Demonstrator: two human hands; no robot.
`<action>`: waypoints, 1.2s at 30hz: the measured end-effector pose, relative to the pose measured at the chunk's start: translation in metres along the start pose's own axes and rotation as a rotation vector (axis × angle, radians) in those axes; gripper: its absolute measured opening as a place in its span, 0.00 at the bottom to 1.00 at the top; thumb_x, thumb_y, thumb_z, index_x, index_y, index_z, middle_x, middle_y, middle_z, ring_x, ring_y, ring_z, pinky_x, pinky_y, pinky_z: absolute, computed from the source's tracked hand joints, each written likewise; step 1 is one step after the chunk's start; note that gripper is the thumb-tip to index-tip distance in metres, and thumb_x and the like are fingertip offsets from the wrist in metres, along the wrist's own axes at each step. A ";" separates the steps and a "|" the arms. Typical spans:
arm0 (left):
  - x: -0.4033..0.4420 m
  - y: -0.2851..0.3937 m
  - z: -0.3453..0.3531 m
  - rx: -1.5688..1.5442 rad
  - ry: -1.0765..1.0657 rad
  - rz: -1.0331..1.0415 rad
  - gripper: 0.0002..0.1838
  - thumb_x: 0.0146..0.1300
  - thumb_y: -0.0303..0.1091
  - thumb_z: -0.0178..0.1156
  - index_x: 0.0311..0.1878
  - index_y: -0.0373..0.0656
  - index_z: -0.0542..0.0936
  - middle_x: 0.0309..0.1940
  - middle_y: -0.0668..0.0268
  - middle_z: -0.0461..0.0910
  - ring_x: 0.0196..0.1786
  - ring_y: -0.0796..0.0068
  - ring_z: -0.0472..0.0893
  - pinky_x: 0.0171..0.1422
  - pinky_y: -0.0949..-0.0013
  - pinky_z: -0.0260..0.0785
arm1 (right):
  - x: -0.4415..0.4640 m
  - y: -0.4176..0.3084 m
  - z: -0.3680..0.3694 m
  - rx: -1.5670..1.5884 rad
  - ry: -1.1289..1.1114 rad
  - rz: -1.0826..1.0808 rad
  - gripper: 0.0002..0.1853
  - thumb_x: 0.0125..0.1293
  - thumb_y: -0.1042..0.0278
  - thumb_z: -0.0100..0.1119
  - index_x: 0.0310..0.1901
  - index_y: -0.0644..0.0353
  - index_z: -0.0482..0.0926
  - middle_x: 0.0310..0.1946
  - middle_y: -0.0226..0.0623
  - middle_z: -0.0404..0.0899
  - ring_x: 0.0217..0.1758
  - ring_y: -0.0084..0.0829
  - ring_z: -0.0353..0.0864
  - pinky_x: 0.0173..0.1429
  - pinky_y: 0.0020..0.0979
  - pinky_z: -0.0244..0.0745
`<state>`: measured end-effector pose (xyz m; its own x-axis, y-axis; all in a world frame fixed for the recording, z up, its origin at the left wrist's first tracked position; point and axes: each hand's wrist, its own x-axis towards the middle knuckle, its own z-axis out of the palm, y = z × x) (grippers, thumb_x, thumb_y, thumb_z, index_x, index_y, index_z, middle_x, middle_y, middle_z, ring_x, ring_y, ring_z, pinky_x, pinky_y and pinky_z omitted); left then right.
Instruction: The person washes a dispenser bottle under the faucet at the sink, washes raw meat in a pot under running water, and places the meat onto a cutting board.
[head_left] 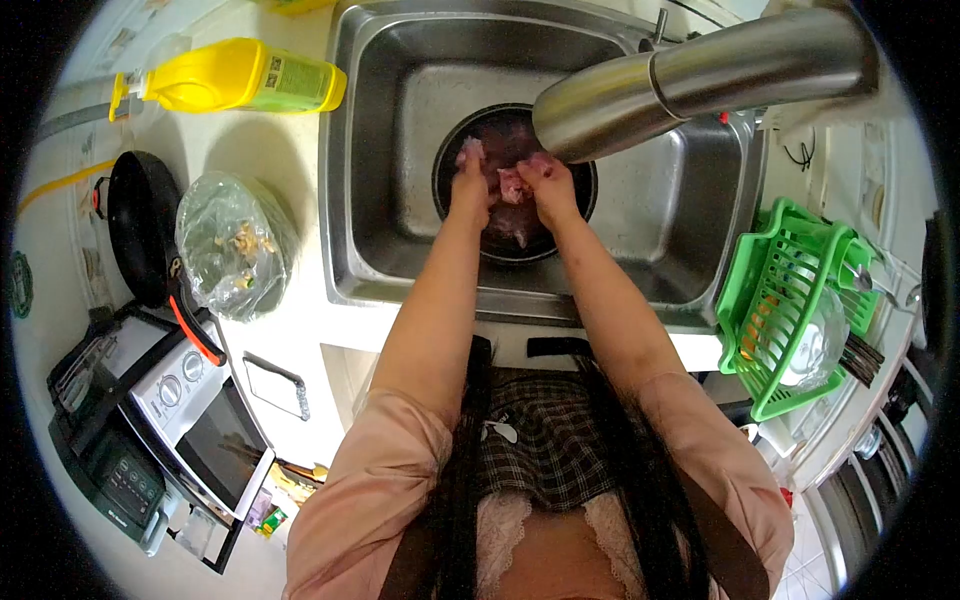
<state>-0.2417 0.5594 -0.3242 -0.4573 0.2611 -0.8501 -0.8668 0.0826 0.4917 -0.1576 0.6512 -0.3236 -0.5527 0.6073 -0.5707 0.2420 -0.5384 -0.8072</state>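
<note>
A dark round pan [446, 163] sits in the steel sink [400, 130], holding reddish water and pieces of raw meat [511, 186]. My left hand [471, 190], over the pan's left side, is closed round a pale pink piece of meat. Over the right side, my right hand [552, 190] has its fingers closed on another reddish piece. The piece between the hands lies beside my right fingertips. More meat shows in the water nearer my body. The wide steel faucet [610, 108] reaches over the pan's upper right edge.
Left of the sink are a yellow pump bottle [245, 77], a plastic-lined bowl with scraps [235, 247] and a black frying pan [145, 228]. A green dish rack [790, 300] stands at the right. A small oven [215, 440] is at the lower left.
</note>
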 end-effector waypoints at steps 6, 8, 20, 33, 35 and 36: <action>0.002 -0.007 0.000 0.325 -0.226 -0.093 0.15 0.56 0.38 0.62 0.43 0.41 0.75 0.34 0.67 0.77 0.33 0.76 0.75 0.36 0.71 0.70 | 0.012 0.018 -0.006 0.079 -0.023 0.037 0.06 0.60 0.72 0.55 0.37 0.63 0.72 0.29 0.32 0.74 0.31 0.25 0.73 0.36 0.26 0.70; 0.009 -0.013 -0.006 0.262 -0.307 -0.076 0.15 0.56 0.37 0.61 0.44 0.41 0.75 0.34 0.67 0.78 0.30 0.76 0.75 0.36 0.74 0.70 | 0.012 0.016 -0.005 0.085 -0.051 0.027 0.06 0.61 0.72 0.53 0.37 0.63 0.72 0.31 0.32 0.74 0.32 0.24 0.73 0.37 0.26 0.70; -0.004 -0.003 0.003 1.246 -0.199 0.487 0.14 0.56 0.36 0.56 0.40 0.34 0.74 0.32 0.53 0.78 0.36 0.59 0.79 0.41 0.62 0.69 | 0.018 -0.011 -0.006 -0.974 -0.207 -0.262 0.22 0.55 0.61 0.58 0.49 0.64 0.68 0.38 0.49 0.76 0.42 0.47 0.76 0.47 0.33 0.70; 0.028 -0.017 -0.023 1.275 0.007 0.286 0.27 0.58 0.48 0.52 0.53 0.34 0.71 0.49 0.47 0.73 0.52 0.54 0.73 0.56 0.64 0.64 | 0.021 -0.006 -0.030 -1.387 -0.260 -0.151 0.17 0.57 0.59 0.55 0.41 0.65 0.77 0.44 0.51 0.75 0.48 0.49 0.74 0.53 0.42 0.67; 0.067 -0.073 -0.038 1.098 -0.081 0.151 0.27 0.58 0.45 0.52 0.53 0.34 0.71 0.49 0.48 0.73 0.53 0.56 0.73 0.57 0.64 0.63 | 0.012 -0.002 -0.014 -1.465 -0.300 -0.053 0.19 0.56 0.59 0.56 0.44 0.65 0.75 0.45 0.52 0.74 0.49 0.49 0.73 0.54 0.42 0.67; 0.050 -0.070 -0.030 0.874 -0.094 0.048 0.23 0.57 0.41 0.52 0.51 0.33 0.72 0.47 0.51 0.75 0.50 0.58 0.74 0.55 0.62 0.65 | 0.007 0.000 -0.007 -1.541 -0.343 0.047 0.22 0.55 0.59 0.57 0.48 0.66 0.73 0.46 0.53 0.74 0.50 0.48 0.73 0.55 0.41 0.66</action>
<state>-0.2099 0.5376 -0.4064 -0.4373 0.3581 -0.8249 -0.3673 0.7662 0.5273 -0.1559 0.6587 -0.3286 -0.6165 0.3371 -0.7116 0.6913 0.6643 -0.2842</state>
